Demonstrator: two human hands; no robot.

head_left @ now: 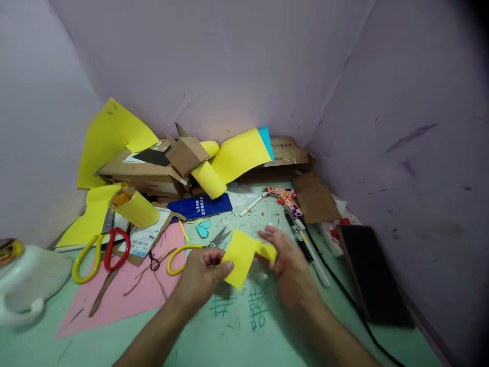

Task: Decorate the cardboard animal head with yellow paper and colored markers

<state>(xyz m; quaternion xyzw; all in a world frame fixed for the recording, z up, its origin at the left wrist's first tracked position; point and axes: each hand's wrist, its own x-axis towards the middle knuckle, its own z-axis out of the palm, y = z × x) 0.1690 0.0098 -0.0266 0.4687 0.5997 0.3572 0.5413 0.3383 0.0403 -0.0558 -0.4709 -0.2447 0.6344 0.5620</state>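
Note:
My left hand (204, 272) is closed on a piece of yellow paper (239, 260), its thumb pressed flat against the front. The paper's narrower flap bends off to the right, up against my right hand (284, 260). The right fingers are stretched out above the flap and apart, slightly blurred, with no clear grip on it. Just behind my left hand lie yellow-handled scissors (179, 260) with their blades spread. A small blue paper heart shape (203, 229) rests on the green table behind them.
To the left are red-and-yellow-handled scissors (116, 250) on pink paper (133, 298), a yellow paper-covered tube (137, 208) and a white pot (34, 280). Cardboard boxes (141, 173) and yellow sheets (242, 153) stand by the wall. Rightward lie pens (301, 239), a black cable (344, 295) and a phone (374, 275).

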